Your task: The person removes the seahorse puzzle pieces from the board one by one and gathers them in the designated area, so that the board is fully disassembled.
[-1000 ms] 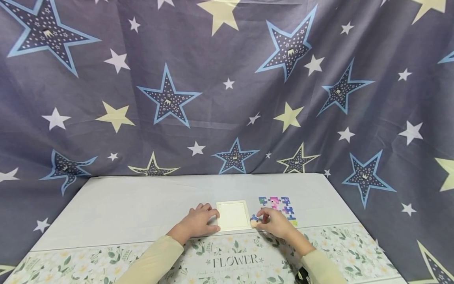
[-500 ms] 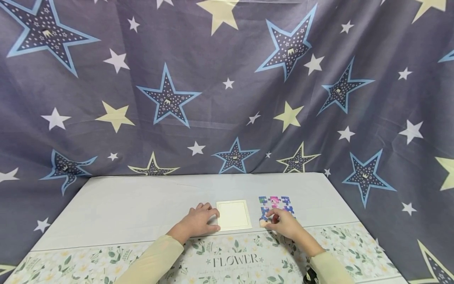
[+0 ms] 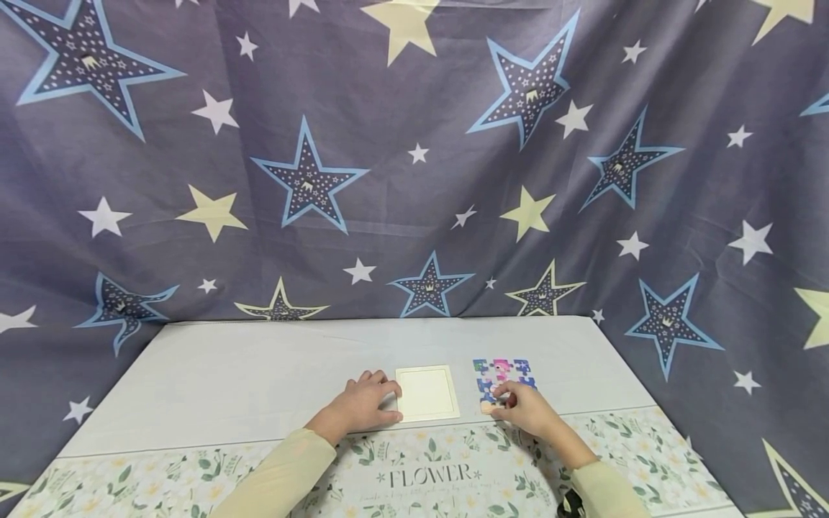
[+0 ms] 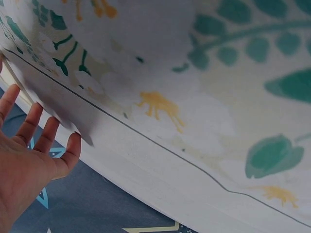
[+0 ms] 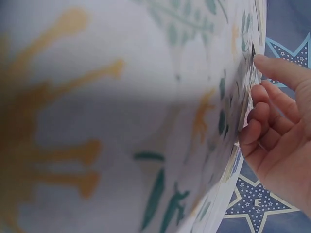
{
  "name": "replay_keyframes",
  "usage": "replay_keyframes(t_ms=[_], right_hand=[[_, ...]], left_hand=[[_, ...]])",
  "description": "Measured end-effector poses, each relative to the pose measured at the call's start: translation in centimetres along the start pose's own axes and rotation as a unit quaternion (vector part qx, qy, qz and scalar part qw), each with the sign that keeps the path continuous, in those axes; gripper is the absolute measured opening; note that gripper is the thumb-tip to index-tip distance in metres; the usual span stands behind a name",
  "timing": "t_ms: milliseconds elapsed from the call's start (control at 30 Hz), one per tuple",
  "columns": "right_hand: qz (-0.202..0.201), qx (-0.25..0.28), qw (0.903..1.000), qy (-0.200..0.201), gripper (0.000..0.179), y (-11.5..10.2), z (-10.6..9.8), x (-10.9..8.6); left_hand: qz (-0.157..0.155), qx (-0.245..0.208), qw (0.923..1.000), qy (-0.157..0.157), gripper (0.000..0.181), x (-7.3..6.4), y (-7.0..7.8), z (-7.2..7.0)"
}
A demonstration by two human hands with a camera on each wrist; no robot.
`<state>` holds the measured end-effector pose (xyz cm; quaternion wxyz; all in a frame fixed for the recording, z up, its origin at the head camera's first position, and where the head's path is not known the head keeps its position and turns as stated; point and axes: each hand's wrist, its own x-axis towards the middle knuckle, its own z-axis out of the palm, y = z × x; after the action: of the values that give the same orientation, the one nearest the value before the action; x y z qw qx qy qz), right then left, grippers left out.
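A cream square puzzle frame (image 3: 426, 393) lies on the white table. My left hand (image 3: 363, 404) touches the frame's left edge with its fingers spread and lightly bent; in the left wrist view this hand (image 4: 34, 155) shows loosely spread fingers. To the right of the frame lie several colourful jigsaw pieces (image 3: 501, 367), pink and blue. Among them, my right hand (image 3: 526, 410) pinches a puzzle piece (image 3: 488, 407) with a tan lower edge at the lower left corner of the group. In the right wrist view, the right hand (image 5: 282, 121) has curled fingers, and the piece cannot be made out.
A floral table mat (image 3: 427, 450) with the word FLOWER lines the near side of the white table (image 3: 259, 381). Behind and at the sides hangs a dark star-patterned cloth (image 3: 388, 223).
My right hand has moved right with the puzzle piece, from beside the frame to the lower left of the jigsaw pieces. The left hand has stayed at the frame.
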<state>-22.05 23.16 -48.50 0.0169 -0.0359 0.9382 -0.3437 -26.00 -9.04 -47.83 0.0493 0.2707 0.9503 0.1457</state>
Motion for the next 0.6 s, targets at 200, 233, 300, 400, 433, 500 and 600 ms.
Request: replay_keyframes(t_ms=[200,233,300,400,433,500,600], right_hand=[[-0.007,-0.001,1.0,0.001,0.028,0.32,0.06,-0.02],[-0.008,0.0,1.0,0.0,0.028,0.34,0.06,-0.03],[-0.008,0.0,1.0,0.0,0.028,0.4,0.05,-0.06],[-0.006,0.002,1.0,0.0,0.028,0.4,0.04,-0.08],[-0.004,0.002,1.0,-0.001,0.028,0.41,0.03,-0.08],[-0.003,0.0,1.0,-0.002,0.028,0.46,0.01,-0.04],[0.0,0.002,1.0,-0.002,0.029,0.52,-0.19,0.06]], left_hand=[[0.002,0.002,1.0,-0.001,0.036,0.08,0.03,0.02],[0.002,0.002,1.0,0.0,0.036,0.1,0.03,0.04],[0.001,0.0,1.0,0.0,0.036,0.15,0.06,0.09],[0.0,-0.001,1.0,-0.001,0.036,0.16,0.12,0.17],[0.001,-0.001,1.0,0.0,0.036,0.16,0.14,0.19],[0.001,-0.002,1.0,0.0,0.036,0.14,0.23,0.19],[-0.002,-0.003,1.0,0.0,0.036,0.17,0.32,0.2]])
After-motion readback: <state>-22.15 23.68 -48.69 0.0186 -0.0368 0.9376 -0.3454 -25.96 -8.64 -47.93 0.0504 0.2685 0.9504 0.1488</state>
